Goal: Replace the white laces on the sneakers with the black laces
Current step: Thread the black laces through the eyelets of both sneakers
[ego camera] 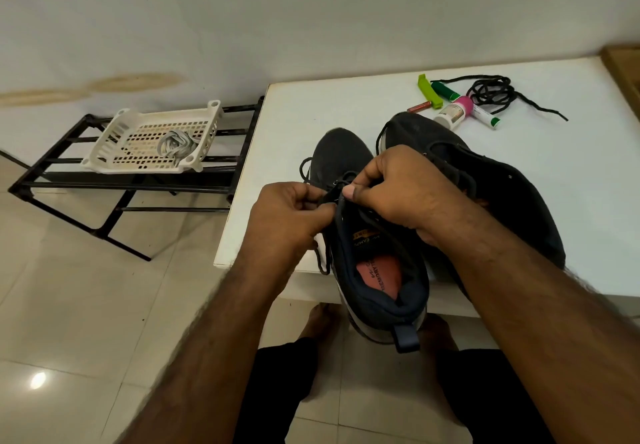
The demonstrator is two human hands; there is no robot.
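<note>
- Near sneaker (374, 256) sits at the table (346, 104) front edge, heel hanging over it; far sneaker (485, 180) lies just beside it on the right, partly under the right forearm.
- Left hand (287, 218): fingers curled, thumb and forefinger pinching the black lace (304, 170) at the top eyelets.
- Right hand (398, 187): fingers curled over the tongue area, thumb tip pressed on the lace by the top eyelet; looks like a pinch.
- Judged step: threading or tightening the black lace at the upper eyelets of the near sneaker; lower rows look laced.
- To do it well: keep the lace flat, feed the tip cleanly through the eyelet, pull both ends even, steady the shoe so it doesn't tip off the edge.
- Spare black lace (491, 92) is coiled at the table's back right, well apart from the shoes; probably for the far sneaker, whose lacing I cannot tell.
- White laces (176, 144) are bunched in the basket (117, 132) on the rack (69, 173), left of the table.
- Writing: insole reads roughly "MEMORY"; tongue label starts "CAMPU", rest unreadable.
- Tubes and bottle (453, 111) by the spare lace: labels too small to read.
</note>
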